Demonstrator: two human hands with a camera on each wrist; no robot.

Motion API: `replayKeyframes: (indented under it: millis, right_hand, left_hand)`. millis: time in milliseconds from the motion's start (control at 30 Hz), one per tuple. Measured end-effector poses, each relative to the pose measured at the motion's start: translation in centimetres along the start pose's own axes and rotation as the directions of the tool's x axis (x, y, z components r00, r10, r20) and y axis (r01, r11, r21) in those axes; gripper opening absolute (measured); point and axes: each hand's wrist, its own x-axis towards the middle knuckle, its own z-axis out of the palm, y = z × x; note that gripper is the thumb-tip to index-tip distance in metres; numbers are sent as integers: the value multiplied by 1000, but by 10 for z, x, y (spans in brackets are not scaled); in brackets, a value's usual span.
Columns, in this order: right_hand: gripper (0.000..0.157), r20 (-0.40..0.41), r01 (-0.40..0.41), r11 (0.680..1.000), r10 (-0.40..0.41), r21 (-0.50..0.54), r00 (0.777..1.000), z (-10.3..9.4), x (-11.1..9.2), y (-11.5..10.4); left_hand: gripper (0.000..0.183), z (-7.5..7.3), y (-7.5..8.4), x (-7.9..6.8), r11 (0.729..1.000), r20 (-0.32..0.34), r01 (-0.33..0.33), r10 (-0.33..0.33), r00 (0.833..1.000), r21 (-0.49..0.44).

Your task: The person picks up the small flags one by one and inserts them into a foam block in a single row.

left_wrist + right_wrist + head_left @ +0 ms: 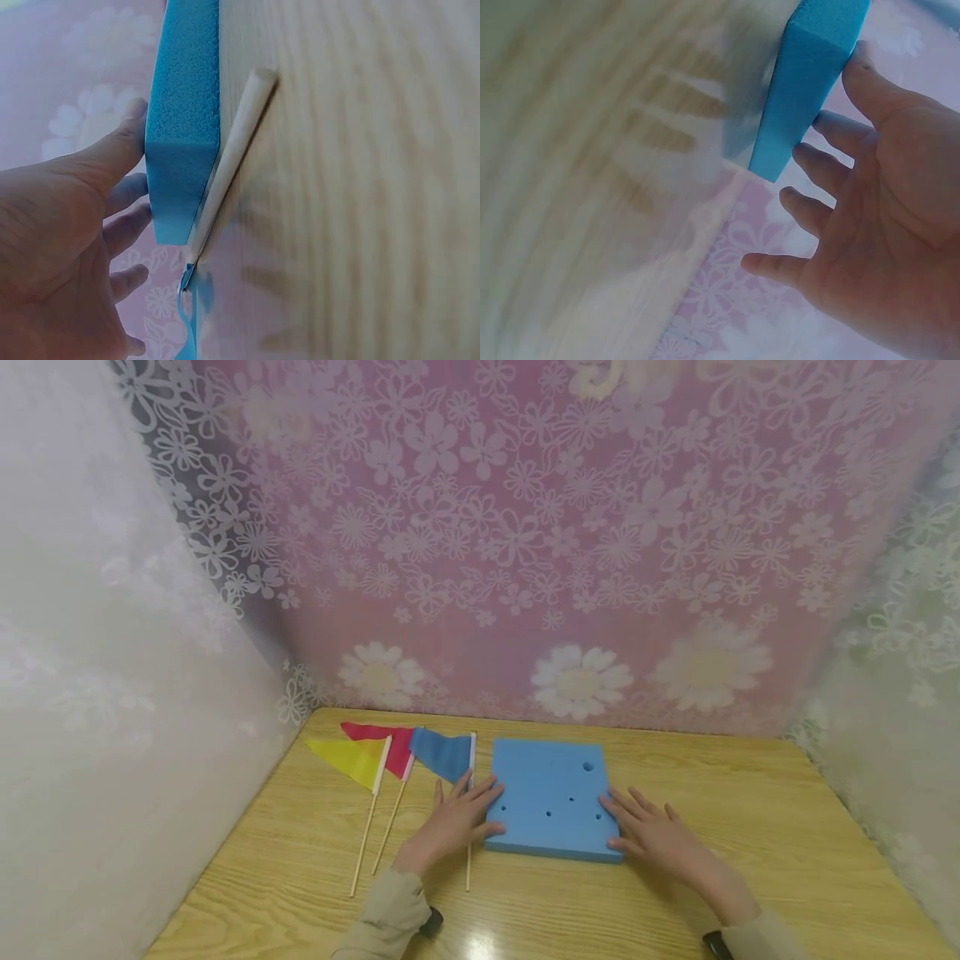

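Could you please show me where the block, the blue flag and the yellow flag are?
Block [546, 789]: head view, near the middle of its top face.
Blue flag [444, 754]: head view, on its cloth.
Yellow flag [357, 762]: head view, on its cloth.

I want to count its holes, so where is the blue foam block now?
In the head view, the blue foam block lies right of centre on the table, between the left hand and right hand, just right of the blue flag.
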Motion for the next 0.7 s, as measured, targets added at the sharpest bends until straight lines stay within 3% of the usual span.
replayKeyframes:
  millis: [500, 700]
  right_hand:
    - [67, -19, 24, 1000, -24, -11, 1000, 2, -5, -5]
    - [68, -58, 60, 995, -65, -80, 996, -1, -1, -1]
  left_hand:
    - [71, 2, 0, -5, 999, 2, 10, -10, 1000, -32]
    - [71, 1, 2, -5, 1000, -3, 8, -8, 1000, -28]
